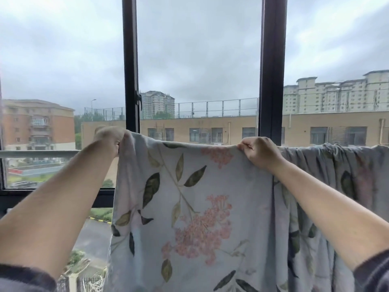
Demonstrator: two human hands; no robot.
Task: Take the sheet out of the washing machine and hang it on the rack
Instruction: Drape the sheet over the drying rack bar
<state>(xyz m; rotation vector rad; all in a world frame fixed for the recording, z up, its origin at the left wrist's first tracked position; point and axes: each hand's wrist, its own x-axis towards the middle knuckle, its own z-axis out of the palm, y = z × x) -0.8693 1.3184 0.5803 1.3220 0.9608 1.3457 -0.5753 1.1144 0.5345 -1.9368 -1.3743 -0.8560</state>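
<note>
Sheet (195, 207) draped lengthwise along rail (37, 153)

The sheet (189, 197) is soft matt cloth, pale grey-blue and printed with pink flower clusters and dark green leaves, lying fairly smooth where it hangs flat and gathered into fine wrinkles along its top edge toward the right. The window frame (272, 70) behind it looks like dark metal with a dull satin finish, the glass in it clear and smooth, and a pale, smooth rail (37, 153) with a faint sheen runs across at the sheet's top edge. The sleeves (23, 279) at the lower corners are a fuzzy, matt dark fabric.
</note>
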